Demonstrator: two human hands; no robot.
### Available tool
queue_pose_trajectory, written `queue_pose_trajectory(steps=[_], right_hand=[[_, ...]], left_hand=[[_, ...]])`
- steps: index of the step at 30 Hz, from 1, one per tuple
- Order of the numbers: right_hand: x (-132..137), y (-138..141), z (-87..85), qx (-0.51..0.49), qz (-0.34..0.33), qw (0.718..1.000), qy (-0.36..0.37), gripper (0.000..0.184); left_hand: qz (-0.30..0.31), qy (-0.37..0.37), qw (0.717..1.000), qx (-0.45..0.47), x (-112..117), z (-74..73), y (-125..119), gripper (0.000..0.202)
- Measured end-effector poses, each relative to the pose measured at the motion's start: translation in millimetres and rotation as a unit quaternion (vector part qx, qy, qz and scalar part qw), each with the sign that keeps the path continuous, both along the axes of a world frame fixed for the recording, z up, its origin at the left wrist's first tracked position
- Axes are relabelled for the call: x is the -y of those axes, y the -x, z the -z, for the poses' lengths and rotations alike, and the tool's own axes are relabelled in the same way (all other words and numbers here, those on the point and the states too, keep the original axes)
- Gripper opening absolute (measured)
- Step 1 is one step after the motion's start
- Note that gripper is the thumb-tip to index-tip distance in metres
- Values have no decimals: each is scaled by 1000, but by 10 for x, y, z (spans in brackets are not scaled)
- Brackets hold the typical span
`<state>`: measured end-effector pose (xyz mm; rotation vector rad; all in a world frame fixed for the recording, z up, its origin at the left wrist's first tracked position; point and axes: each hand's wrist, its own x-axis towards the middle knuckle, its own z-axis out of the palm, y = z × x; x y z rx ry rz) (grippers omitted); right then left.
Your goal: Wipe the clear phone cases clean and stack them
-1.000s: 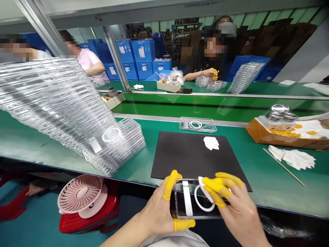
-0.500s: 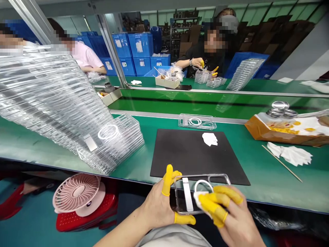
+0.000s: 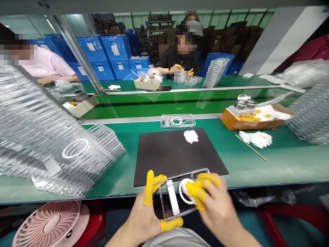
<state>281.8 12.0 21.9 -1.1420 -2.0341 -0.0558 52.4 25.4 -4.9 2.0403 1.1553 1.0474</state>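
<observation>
My left hand (image 3: 142, 209) grips the left edge of a clear plastic phone case (image 3: 200, 176), with yellow finger cots on its thumb and fingers. The case is tilted, held just over the front edge of a black mat (image 3: 164, 154). It carries a white magnetic ring (image 3: 180, 193) and a white rectangular strip (image 3: 173, 197). My right hand (image 3: 213, 202), also in yellow cots, presses on the ring. A white cloth seems pinched under its fingers, mostly hidden.
A tall slanted stack of clear cases (image 3: 77, 161) stands at the left. Another case (image 3: 178, 120) lies behind the mat, near a cardboard tray (image 3: 246, 118) with metal tins. A white cloth (image 3: 255, 139) and wooden stick (image 3: 250, 147) lie right. A pink fan (image 3: 51, 223) sits below. A co-worker (image 3: 174, 58) works across.
The whole scene has shifted left and down as my head turned. My right hand has moved up onto the ring, and the case now tilts more.
</observation>
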Motion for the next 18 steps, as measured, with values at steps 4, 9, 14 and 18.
queue_pose_trajectory(steps=[4,9,14,18], right_hand=[[92,39,20,-14,-49,999,-15,23],[201,-692,194,-14,123,992,-9,17],[-60,-434,-25,-95,127,987,-17,24],[-72,73,-115,-31,43,999,-3,20]], left_hand=[[2,19,1000,20,-4,35,15,133],[-1,-7,1000,17,26,127,52,125],[20,2,1000,-24,113,129,148,119],[16,17,999,-24,140,132,182,119]])
